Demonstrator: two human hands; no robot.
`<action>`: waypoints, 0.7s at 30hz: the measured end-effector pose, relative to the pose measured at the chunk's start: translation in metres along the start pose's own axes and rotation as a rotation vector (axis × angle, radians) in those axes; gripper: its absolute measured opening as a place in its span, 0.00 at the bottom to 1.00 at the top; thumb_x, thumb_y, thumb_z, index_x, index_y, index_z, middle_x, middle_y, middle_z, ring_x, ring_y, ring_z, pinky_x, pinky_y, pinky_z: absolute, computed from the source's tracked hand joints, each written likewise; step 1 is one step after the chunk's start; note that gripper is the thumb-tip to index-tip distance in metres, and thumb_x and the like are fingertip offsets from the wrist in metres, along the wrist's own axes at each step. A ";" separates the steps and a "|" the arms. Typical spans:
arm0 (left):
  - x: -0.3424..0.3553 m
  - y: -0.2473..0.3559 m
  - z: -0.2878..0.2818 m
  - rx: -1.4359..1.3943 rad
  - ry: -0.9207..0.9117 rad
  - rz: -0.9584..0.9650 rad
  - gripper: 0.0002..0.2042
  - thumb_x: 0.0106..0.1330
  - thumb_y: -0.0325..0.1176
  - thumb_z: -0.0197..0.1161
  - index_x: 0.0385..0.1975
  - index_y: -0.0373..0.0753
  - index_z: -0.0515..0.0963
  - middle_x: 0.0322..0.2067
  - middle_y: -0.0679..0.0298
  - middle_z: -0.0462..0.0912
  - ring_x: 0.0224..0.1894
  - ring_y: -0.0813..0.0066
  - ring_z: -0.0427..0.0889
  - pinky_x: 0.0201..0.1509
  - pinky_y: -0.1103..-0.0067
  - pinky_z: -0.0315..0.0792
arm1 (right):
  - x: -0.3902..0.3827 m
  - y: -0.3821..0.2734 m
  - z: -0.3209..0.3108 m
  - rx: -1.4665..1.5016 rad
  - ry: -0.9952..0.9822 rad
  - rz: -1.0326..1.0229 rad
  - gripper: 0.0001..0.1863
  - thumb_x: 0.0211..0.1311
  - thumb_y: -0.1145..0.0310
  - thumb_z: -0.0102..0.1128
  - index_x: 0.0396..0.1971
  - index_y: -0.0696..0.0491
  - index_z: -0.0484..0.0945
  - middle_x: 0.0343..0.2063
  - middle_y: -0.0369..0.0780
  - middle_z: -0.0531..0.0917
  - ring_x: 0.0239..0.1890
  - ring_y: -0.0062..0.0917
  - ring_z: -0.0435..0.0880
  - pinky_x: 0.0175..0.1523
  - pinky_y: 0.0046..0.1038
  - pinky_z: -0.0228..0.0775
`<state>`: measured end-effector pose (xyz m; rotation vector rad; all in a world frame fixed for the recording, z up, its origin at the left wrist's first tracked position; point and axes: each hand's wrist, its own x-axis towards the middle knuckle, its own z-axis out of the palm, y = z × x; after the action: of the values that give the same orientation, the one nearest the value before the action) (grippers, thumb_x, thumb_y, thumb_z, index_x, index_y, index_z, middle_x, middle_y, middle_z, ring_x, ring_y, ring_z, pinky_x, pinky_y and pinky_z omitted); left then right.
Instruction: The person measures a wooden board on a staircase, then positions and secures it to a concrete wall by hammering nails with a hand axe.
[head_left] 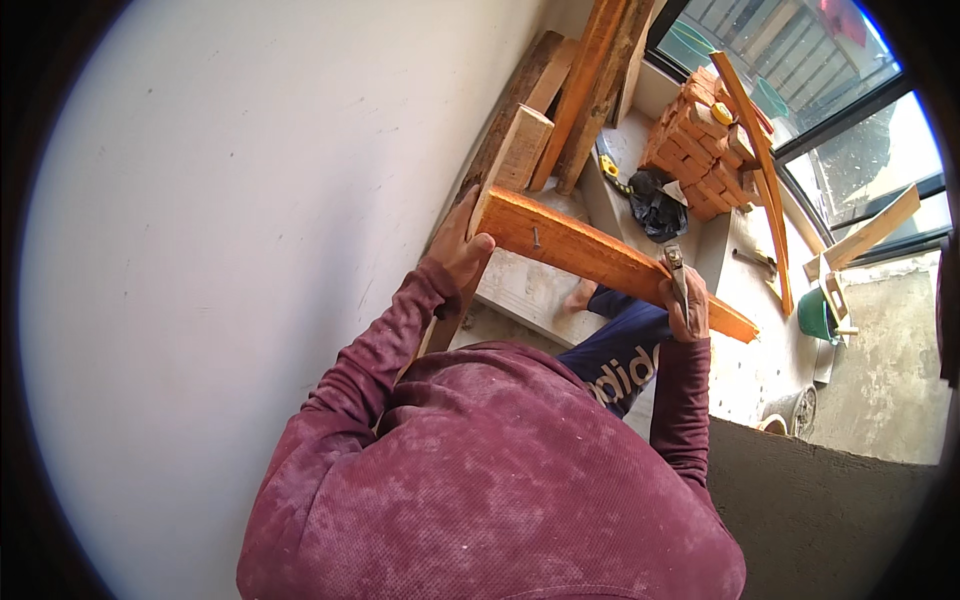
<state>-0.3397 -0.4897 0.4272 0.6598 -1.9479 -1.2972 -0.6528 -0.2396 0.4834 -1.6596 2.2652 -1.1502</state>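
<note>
An orange-brown wooden plank (590, 252) runs slantwise in front of me, its left end against an upright wooden post (522, 150) beside the wall. A nail (536, 238) sticks out of the plank's face near that end. My left hand (460, 243) is closed around the joint of plank and post, its thumb on the plank's end. Farther along, my right hand (688, 308) grips a hammer (676, 268), metal head up, and rests against the plank. The hammer's handle is mostly hidden by that hand.
A white wall (250, 200) rises close on my left. More timbers (590, 90) lean at the back. Beyond the plank are a stack of red bricks (700, 145), a black plastic bag (658, 208), a handsaw (608, 165), and a green bucket (818, 315). A concrete ledge (820, 490) stands at right.
</note>
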 end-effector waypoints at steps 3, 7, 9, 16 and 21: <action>0.002 0.006 0.000 -0.038 0.002 -0.001 0.55 0.53 0.75 0.50 0.66 0.27 0.53 0.61 0.37 0.63 0.66 0.46 0.60 0.69 0.67 0.54 | 0.001 -0.001 0.000 -0.031 -0.008 -0.004 0.18 0.59 0.59 0.62 0.43 0.56 0.78 0.42 0.45 0.80 0.48 0.39 0.74 0.58 0.36 0.59; 0.002 -0.006 -0.001 -0.116 -0.026 -0.042 0.56 0.52 0.76 0.50 0.65 0.26 0.54 0.61 0.39 0.64 0.66 0.49 0.62 0.68 0.67 0.55 | 0.003 -0.008 0.003 -0.111 0.053 -0.084 0.17 0.59 0.59 0.61 0.42 0.56 0.78 0.42 0.44 0.80 0.48 0.38 0.74 0.60 0.36 0.57; 0.002 -0.008 0.000 -0.153 -0.037 -0.043 0.56 0.52 0.76 0.51 0.65 0.26 0.54 0.61 0.41 0.65 0.65 0.51 0.62 0.68 0.68 0.55 | 0.004 -0.015 0.003 -0.118 0.058 -0.098 0.18 0.58 0.59 0.61 0.42 0.56 0.78 0.42 0.44 0.80 0.49 0.38 0.74 0.60 0.36 0.56; 0.004 0.006 0.002 -0.199 -0.049 -0.022 0.56 0.51 0.75 0.53 0.65 0.26 0.55 0.60 0.43 0.66 0.65 0.54 0.63 0.68 0.69 0.56 | 0.004 -0.010 0.000 -0.079 0.037 -0.072 0.18 0.57 0.58 0.62 0.41 0.56 0.79 0.42 0.43 0.81 0.49 0.39 0.75 0.59 0.35 0.58; 0.002 -0.001 0.001 -0.164 -0.044 -0.020 0.56 0.52 0.76 0.52 0.65 0.27 0.54 0.60 0.43 0.66 0.65 0.54 0.63 0.67 0.68 0.56 | 0.004 -0.010 -0.001 -0.056 -0.026 0.002 0.17 0.57 0.58 0.62 0.41 0.55 0.79 0.41 0.44 0.81 0.47 0.40 0.75 0.55 0.36 0.61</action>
<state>-0.3417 -0.4915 0.4264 0.5753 -1.8500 -1.4766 -0.6471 -0.2431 0.4919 -1.6812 2.3035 -1.0678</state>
